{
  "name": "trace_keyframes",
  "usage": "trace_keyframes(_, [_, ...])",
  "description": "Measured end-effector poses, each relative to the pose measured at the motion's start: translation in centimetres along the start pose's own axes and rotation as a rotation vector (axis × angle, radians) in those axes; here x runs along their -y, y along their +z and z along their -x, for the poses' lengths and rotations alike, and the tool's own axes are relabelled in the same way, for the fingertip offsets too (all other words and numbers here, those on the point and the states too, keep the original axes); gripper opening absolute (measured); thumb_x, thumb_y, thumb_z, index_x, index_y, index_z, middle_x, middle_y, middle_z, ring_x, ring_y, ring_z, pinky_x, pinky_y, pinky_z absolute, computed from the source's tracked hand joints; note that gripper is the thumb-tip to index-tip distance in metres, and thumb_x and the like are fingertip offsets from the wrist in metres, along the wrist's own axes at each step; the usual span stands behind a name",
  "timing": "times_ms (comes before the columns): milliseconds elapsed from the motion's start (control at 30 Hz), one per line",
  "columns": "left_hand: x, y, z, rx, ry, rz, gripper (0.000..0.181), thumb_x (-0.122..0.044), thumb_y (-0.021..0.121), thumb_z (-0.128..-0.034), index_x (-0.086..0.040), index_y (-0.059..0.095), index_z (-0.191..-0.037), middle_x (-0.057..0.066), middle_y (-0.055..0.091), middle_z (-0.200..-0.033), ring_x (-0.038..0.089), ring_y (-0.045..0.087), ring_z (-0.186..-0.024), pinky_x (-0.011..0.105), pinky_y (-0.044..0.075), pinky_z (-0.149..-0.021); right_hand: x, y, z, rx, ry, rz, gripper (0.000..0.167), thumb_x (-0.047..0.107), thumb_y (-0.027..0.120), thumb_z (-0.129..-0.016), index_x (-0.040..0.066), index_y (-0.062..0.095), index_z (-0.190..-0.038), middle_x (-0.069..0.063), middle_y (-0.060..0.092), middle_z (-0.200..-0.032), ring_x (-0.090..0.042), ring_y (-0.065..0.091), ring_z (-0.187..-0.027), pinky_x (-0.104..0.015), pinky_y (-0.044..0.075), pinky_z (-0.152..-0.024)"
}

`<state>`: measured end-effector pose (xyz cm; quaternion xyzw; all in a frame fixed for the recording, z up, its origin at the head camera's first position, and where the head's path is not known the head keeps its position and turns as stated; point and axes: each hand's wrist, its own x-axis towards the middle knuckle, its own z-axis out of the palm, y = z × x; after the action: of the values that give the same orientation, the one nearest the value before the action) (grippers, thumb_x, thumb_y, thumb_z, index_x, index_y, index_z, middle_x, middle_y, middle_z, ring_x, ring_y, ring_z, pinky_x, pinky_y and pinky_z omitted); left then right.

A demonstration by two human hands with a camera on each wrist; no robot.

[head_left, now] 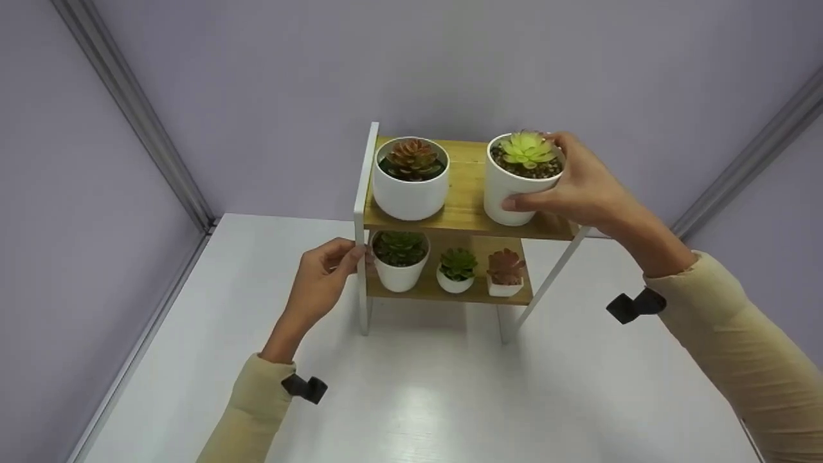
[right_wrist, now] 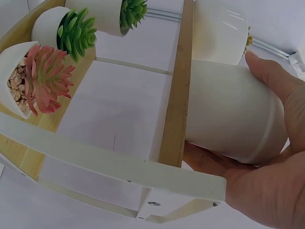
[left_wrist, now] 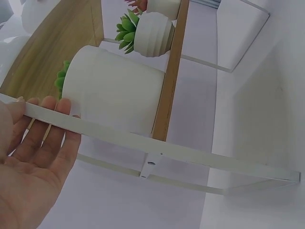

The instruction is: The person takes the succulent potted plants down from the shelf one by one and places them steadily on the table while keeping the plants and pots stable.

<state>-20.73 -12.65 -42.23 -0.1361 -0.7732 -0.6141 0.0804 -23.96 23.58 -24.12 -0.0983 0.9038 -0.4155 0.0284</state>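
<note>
Beige sleeves lead in from the foreground as a person handles a white-framed, two-tier shelf. The right hand clasps a tapered white pot with a yellow-green succulent, thumb in front and fingers around the back, at the right end of the top board. A wide white pot with a reddish-brown succulent sits at that board's left end. The left hand grips the frame's left upright, fingers curled round it. Farther down, on the lower board, a white pot with a dark green succulent stands just beside that upright, in line with a small round pot holding a green succulent and a squarish pot holding a red one. The shelf stands on a white tabletop before a pale lilac wall.
</note>
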Motion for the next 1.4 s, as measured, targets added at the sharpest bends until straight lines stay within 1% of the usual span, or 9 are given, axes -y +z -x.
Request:
trace_keyframes(100, [0.0,0.1,0.0,0.006,-0.006,0.006,0.027,-0.031,0.064,-0.1062,-0.008,0.077,-0.112,0.012,0.077,-0.108,0.031,0.076,-0.108,0.04,0.062,-0.098,-0.2,0.0,0.0,0.004,-0.002,-0.015,0.111,0.03,0.101,-0.07,0.004,0.033,-0.153,-0.016,0.054,-0.144,-0.029,0.054,-0.135,-0.05,0.034,-0.126])
trace_keyframes(200, [0.1,0.2,-0.1,0.009,0.001,0.003,0.028,-0.032,0.064,-0.1063,-0.009,0.077,-0.113,0.014,0.077,-0.107,0.031,0.076,-0.107,0.041,0.062,-0.097,-0.4,-0.1,0.0,0.002,-0.002,-0.02,0.11,0.029,0.101,-0.07,0.005,0.033,-0.152,-0.015,0.055,-0.144,-0.029,0.055,-0.135,-0.05,0.034,-0.126])
trace_keyframes(433, [0.1,0.4,-0.1,0.003,0.003,-0.01,0.027,-0.034,0.063,-0.1062,-0.012,0.078,-0.111,0.009,0.078,-0.105,0.022,0.076,-0.104,0.045,0.061,-0.096,-0.7,-0.3,0.2,0.0,-0.005,-0.013,0.11,0.029,0.101,-0.07,0.005,0.033,-0.153,-0.015,0.055,-0.144,-0.028,0.056,-0.134,-0.049,0.035,-0.125])
trace_keyframes(667, [0.0,0.6,-0.2,0.008,0.006,0.005,0.026,-0.032,0.064,-0.1064,-0.012,0.078,-0.111,0.008,0.077,-0.104,0.023,0.076,-0.103,0.046,0.061,-0.097,-1.0,-0.4,0.4,-0.01,-0.027,-0.03,0.103,0.025,0.1,-0.072,0.005,0.036,-0.15,-0.014,0.057,-0.141,-0.025,0.057,-0.129,-0.046,0.037,-0.123])
trace_keyframes(800, [0.0,0.6,-0.3,0.013,0.003,0.002,0.024,-0.03,0.063,-0.1068,-0.012,0.078,-0.114,0.007,0.077,-0.106,0.021,0.075,-0.105,0.042,0.061,-0.097,-0.9,-0.4,0.6,-0.025,-0.038,-0.024,0.101,0.025,0.1,-0.072,0.005,0.038,-0.149,-0.013,0.058,-0.139,-0.022,0.057,-0.126,-0.043,0.039,-0.12])
trace_keyframes(1000, [0.1,0.6,-0.3,0.041,0.002,0.039,0.024,-0.025,0.062,-0.1075,-0.007,0.076,-0.117,0.011,0.076,-0.109,0.026,0.076,-0.105,0.035,0.062,-0.097,-0.6,-0.6,1.3,-0.048,-0.047,-0.017,0.097,0.023,0.1,-0.071,0.004,0.041,-0.146,-0.011,0.06,-0.135,-0.02,0.058,-0.122,-0.042,0.041,-0.116])
trace_keyframes(1133, [0.0,0.6,-0.2,0.033,0.008,0.042,0.023,-0.025,0.062,-0.1074,-0.008,0.077,-0.115,0.011,0.076,-0.107,0.032,0.076,-0.104,0.032,0.062,-0.094,-0.3,-0.8,1.7,-0.049,-0.059,-0.022,0.095,0.02,0.1,-0.071,0.006,0.042,-0.145,-0.01,0.061,-0.134,-0.018,0.059,-0.121,-0.041,0.043,-0.115])
trace_keyframes(1267, [0.0,0.7,-0.2,0.026,0.012,0.051,0.023,-0.025,0.063,-0.1073,-0.007,0.077,-0.115,0.011,0.076,-0.107,0.034,0.076,-0.104,0.034,0.062,-0.094,-0.2,-1.1,2.1,-0.056,-0.08,-0.023,0.094,0.018,0.099,-0.071,0.007,0.042,-0.145,-0.007,0.061,-0.132,-0.015,0.06,-0.119,-0.034,0.045,-0.111])
trace_keyframes(1400, [-0.1,0.7,-0.1,0.017,0.012,0.034,0.024,-0.026,0.063,-0.1071,-0.009,0.077,-0.114,0.01,0.077,-0.106,0.031,0.076,-0.102,0.043,0.062,-0.096,-0.1,-1.2,2.7,-0.067,-0.106,-0.032,0.089,0.015,0.099,-0.072,0.007,0.045,-0.142,-0.004,0.062,-0.13,-0.013,0.061,-0.117,-0.024,0.048,-0.104])
